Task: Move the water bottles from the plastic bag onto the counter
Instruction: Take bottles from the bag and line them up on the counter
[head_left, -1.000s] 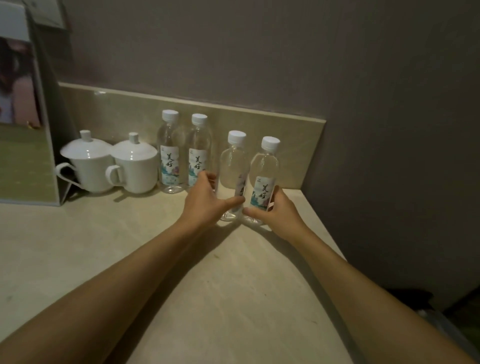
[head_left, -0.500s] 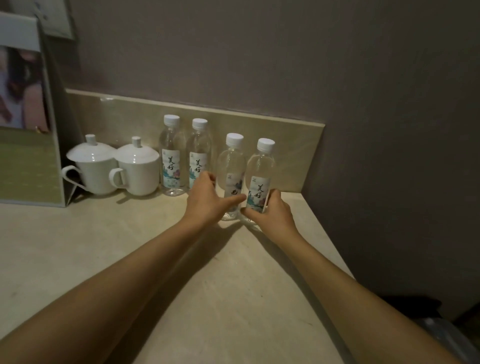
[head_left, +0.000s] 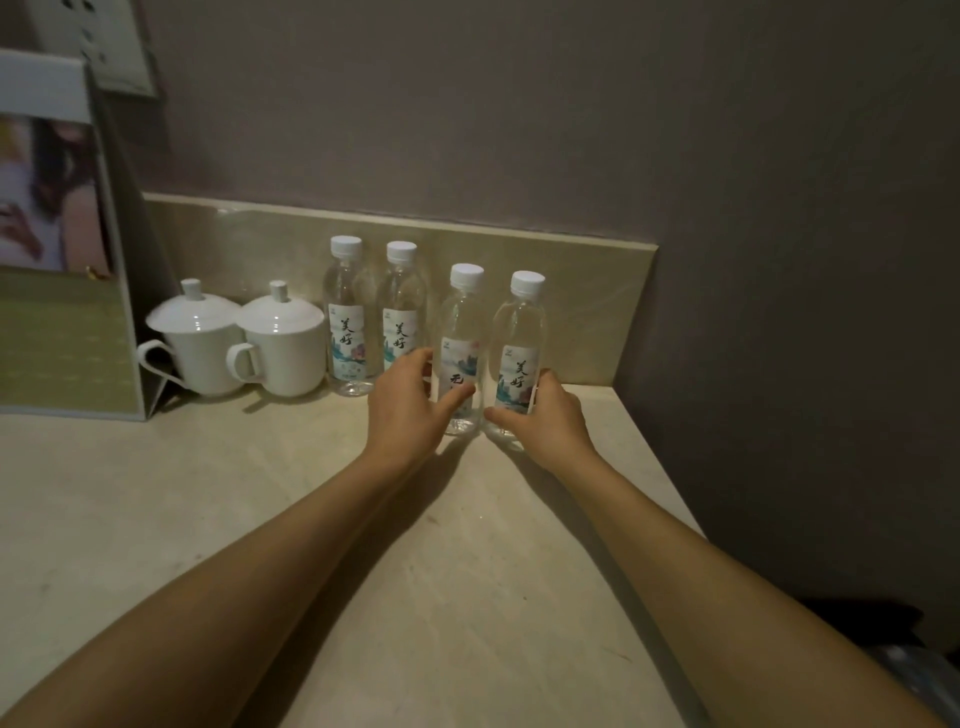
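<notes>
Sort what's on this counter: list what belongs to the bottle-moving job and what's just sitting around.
Part of the job:
- four water bottles on the counter: two back ones, two front ones
- left hand gripping the front-left bottle
- right hand gripping the front-right bottle

Just lying about:
- two lidded white cups
- standing display card

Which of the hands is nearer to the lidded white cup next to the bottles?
Left. The left hand grips the third bottle, with two bottles standing between it and the lidded cup. The right hand holds the rightmost bottle, farther away.
</notes>
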